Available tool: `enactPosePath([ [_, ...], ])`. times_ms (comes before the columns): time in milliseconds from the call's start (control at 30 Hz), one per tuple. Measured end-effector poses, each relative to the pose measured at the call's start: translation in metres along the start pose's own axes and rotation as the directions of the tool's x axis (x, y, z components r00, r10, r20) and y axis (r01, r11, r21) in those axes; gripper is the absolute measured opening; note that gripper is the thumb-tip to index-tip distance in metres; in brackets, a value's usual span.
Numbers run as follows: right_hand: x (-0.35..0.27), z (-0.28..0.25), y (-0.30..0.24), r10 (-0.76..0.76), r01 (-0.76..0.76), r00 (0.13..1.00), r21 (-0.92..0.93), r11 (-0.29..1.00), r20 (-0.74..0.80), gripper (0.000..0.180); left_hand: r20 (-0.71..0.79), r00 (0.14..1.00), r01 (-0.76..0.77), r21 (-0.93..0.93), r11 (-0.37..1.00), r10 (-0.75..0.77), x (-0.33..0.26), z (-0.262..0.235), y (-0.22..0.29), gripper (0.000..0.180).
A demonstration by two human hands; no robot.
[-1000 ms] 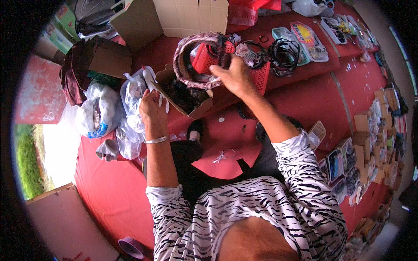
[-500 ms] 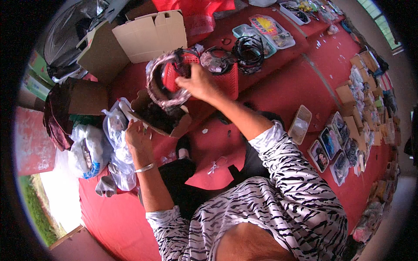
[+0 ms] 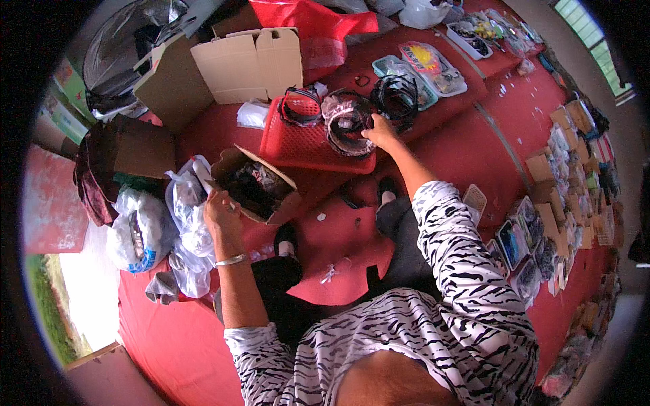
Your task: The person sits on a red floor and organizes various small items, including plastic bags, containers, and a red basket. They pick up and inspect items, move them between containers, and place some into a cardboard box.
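My right hand (image 3: 384, 133) is closed on the edge of a pinkish-and-dark headband (image 3: 336, 143), which it holds over the right end of a red plastic basket (image 3: 281, 145). More pink headbands lie against that one. A dark headband (image 3: 300, 120) rests on the basket's left end, and a coil of black headbands (image 3: 395, 101) is just beyond my right hand. My left hand (image 3: 222, 210), fingers curled, is at the left edge of an open cardboard box (image 3: 281, 210) with dark items inside; whether it grips the box or something small is not clear.
White plastic bags (image 3: 139, 233) lie left of the box. Behind stand upright cardboard flaps (image 3: 233, 68) and a red bag (image 3: 321, 27). Trays of packaged goods (image 3: 433, 68) sit at the back right. Several small boxes and packets (image 3: 572, 189) line the right side.
My right hand has carried the headband from above the cardboard box rightward to the basket and lowered it among the others. The box now shows more of its contents. My left hand stays beside it.
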State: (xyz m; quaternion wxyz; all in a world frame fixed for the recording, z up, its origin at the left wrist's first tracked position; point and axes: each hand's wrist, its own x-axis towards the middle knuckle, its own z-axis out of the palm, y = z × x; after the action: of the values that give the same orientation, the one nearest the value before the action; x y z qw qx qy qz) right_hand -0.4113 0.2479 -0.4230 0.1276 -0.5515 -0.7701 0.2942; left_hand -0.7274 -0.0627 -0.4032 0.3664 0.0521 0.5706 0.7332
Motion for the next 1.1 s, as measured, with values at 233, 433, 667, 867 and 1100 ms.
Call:
enactPosePath([
  [233, -0.001, -0.002, -0.056, 0.159, -0.153, 0.987, -0.249, 0.956, 0.005, 0.045, -0.024, 0.998, -0.064, 0.02, 0.998, 0.064, -0.01, -0.003, 0.003, 0.049],
  [433, 0.051, 0.024, -0.111, -0.413, 0.347, 0.861, -0.25, 0.904, -0.298, 0.04, -0.063, 0.998, -0.015, 0.021, 1.0, 0.016, -0.031, 0.034, 0.017, 0.055],
  [667, 0.102, 0.098, -0.121, -0.156, 0.124, 0.985, -0.324, 0.938, -0.074, 0.037, -0.136, 0.986, 0.084, -0.124, 0.989, -0.101, -0.058, 0.073, 0.045, 0.058],
  [867, 0.098, 0.089, -0.121, -0.235, 0.17, 0.966, -0.414, 0.894, -0.11, 0.025, -0.081, 0.989, 0.12, -0.09, 0.989, -0.127, -0.055, 0.074, 0.045, 0.047],
  [1100, 0.113, 0.039, -0.101, -0.384, 0.376, 0.912, -0.08, 0.923, -0.142, 0.028, -0.04, 0.993, 0.105, -0.11, 0.988, -0.11, -0.054, 0.073, 0.045, 0.046],
])
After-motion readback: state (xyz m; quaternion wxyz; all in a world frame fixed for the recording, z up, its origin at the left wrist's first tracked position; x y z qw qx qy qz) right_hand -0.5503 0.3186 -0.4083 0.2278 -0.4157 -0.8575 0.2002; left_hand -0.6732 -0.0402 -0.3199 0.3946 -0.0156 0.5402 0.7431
